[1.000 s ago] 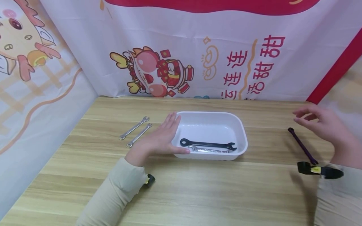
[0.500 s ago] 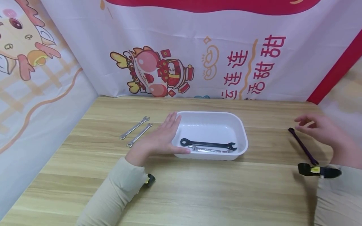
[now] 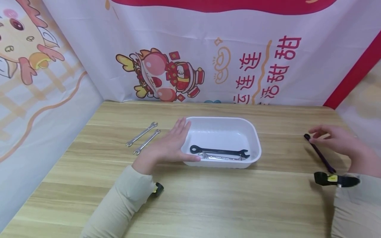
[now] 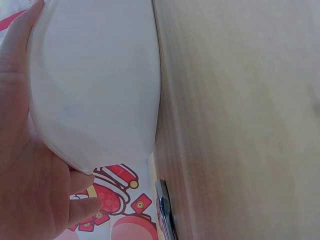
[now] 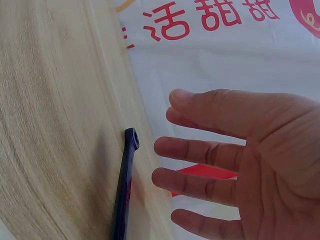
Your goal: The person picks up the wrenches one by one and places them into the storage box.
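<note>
My left hand [image 3: 169, 145] rests against the left end of a white plastic tray [image 3: 258, 145], fingers stretched along its rim and thumb at the front rim. In the left wrist view its palm lies by the tray's wall [image 4: 100, 80]. Inside the tray lie a black combination wrench [image 3: 220, 151] and a silver wrench [image 3: 221, 158] partly hidden by the front wall. On the far right a dark purple wrench [image 3: 321, 155] lies on the table. My right hand [image 3: 339, 140] hovers over its ring end, fingers loosely bent; the right wrist view shows fingertips [image 5: 162, 146] apart from the wrench [image 5: 122, 190].
Two silver open-end wrenches [image 3: 141, 134] lie side by side on the wooden table [image 3: 232, 201], left of the tray. A printed white cloth [image 3: 226, 26] hangs behind the table's back edge, and another one borders the left side.
My right hand has lowered toward the ring end of the purple wrench. The left hand, tray and other wrenches stay where they were.
</note>
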Available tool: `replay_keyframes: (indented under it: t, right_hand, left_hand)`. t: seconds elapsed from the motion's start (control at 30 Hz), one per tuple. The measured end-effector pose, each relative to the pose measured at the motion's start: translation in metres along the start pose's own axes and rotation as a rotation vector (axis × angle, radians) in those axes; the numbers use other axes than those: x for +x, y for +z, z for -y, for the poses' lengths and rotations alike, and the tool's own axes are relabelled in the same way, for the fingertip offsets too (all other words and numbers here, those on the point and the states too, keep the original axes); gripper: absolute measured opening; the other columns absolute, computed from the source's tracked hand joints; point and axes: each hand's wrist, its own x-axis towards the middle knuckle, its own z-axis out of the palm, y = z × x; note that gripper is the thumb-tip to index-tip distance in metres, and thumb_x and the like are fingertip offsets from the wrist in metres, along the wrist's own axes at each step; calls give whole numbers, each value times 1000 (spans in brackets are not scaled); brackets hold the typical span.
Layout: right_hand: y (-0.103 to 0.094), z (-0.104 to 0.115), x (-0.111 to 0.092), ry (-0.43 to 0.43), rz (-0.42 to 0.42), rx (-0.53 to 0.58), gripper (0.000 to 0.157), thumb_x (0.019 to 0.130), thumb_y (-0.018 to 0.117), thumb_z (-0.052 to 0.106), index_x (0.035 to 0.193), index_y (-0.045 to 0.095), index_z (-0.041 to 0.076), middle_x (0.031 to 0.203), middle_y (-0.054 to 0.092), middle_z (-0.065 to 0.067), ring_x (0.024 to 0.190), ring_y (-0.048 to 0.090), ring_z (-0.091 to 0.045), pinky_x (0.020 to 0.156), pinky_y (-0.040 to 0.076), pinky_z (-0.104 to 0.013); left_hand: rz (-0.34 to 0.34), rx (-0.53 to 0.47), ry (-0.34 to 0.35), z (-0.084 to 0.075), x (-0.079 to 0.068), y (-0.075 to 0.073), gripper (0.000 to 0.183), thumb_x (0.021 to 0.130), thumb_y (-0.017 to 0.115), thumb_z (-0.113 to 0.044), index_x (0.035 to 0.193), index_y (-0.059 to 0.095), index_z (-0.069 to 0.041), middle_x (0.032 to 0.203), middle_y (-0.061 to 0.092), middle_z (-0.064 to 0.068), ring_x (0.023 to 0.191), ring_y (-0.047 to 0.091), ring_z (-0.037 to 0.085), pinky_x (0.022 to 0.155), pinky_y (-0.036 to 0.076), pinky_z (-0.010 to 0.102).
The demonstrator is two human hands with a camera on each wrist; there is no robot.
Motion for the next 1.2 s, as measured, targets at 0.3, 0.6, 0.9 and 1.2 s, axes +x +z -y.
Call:
replay_keyframes:
  t: [0.3,0.6,0.9,1.2]
  right_hand:
    - [-1,-2,-1,17,78,2,46,95,66,17,128,51,-11,112,62,-33,104,58,-50,75,55,-40]
    - [-1,-2,-1,2,125,-35,43,93,66,12,127,52,-9,114,61,-35,105,57,-50,80,51,-50]
    - [7,3,5,-47,129,8,44,89,72,10,127,55,-5,109,66,-24,102,63,-40,73,51,-25]
    - [12,10,10,-31,154,21,41,87,72,5,123,55,-8,98,66,-16,95,63,-33,75,53,-32]
  left_hand:
    - [-7,-9,6,-1,-1,-3,130,71,60,-85,161,-6,-18,167,-19,-1,155,-16,20,125,12,49]
    - [-12,-5,10,-1,-1,-3,130,71,60,-85,161,-4,-17,167,-19,0,155,-15,21,125,12,50]
    - [-10,-3,6,-2,0,-2,130,71,61,-84,161,-4,-16,167,-19,1,155,-14,22,125,11,49]
    - [-11,2,2,-3,-1,-1,129,72,62,-83,161,-3,-16,167,-18,2,156,-14,22,124,12,50]
